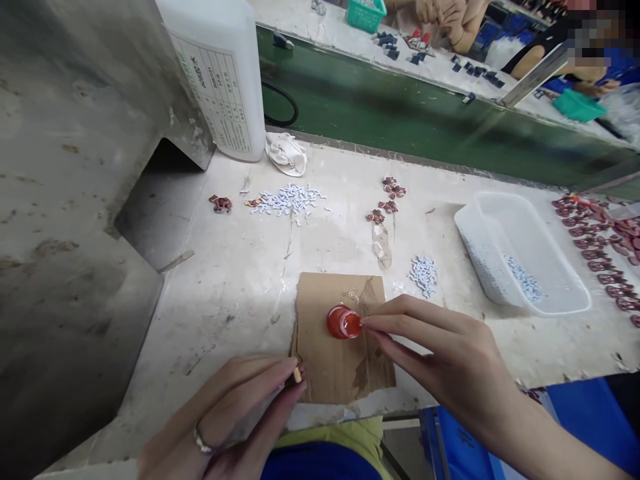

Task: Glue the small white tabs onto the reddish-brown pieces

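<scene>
My left hand (pixel 240 407) pinches a small brown figurine (pixel 299 375) with a yellowish part, mostly hidden by the fingertips, near the left edge of a cardboard sheet (pixel 330 380). On that cardboard lies a small red cup (pixel 336 321), tilted with its mouth toward the right and red inside. My right hand (pixel 435 340) has thumb and fingers pressed together at the cup's mouth; whatever they pinch is too small to make out. Just beyond the right hand lies a small pile of pale blue pieces (pixel 423 275).
A larger pale blue pile (pixel 290 200) and brown figurines (pixel 387 200) lie further back. At right stand a clear plastic tub (pixel 480 267) and rows of reddish-brown parts (pixel 600 257). A white jug (pixel 220 80), a crumpled cloth (pixel 287 153) and a metal machine (pixel 75 200) border the left.
</scene>
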`<act>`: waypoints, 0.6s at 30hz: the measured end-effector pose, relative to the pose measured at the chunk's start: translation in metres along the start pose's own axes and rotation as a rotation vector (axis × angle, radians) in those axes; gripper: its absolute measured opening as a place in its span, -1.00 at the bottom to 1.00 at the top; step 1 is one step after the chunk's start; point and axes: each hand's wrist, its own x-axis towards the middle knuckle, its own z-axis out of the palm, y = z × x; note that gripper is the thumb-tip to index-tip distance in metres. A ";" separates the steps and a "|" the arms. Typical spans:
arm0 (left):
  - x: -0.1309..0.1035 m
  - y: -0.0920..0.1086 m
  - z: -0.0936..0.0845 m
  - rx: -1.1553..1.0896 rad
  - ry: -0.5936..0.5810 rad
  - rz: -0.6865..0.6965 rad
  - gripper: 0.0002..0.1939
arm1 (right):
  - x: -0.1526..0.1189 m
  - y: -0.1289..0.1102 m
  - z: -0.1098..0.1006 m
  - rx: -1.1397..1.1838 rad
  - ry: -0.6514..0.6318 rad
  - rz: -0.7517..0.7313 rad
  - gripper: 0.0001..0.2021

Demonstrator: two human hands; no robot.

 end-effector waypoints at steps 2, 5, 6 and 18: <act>0.004 0.001 -0.001 0.039 -0.044 0.019 -0.74 | -0.001 0.000 0.001 -0.003 -0.008 0.005 -0.80; 0.007 0.002 -0.001 0.029 -0.087 0.029 -0.75 | -0.001 0.000 0.000 -0.001 -0.011 0.005 -0.79; 0.008 0.003 -0.001 0.030 -0.097 0.033 -0.75 | -0.001 -0.001 -0.001 0.003 -0.006 0.003 -0.79; 0.009 0.015 0.018 -0.050 -0.104 -0.004 -0.76 | 0.003 -0.025 0.006 0.448 0.150 0.111 -0.82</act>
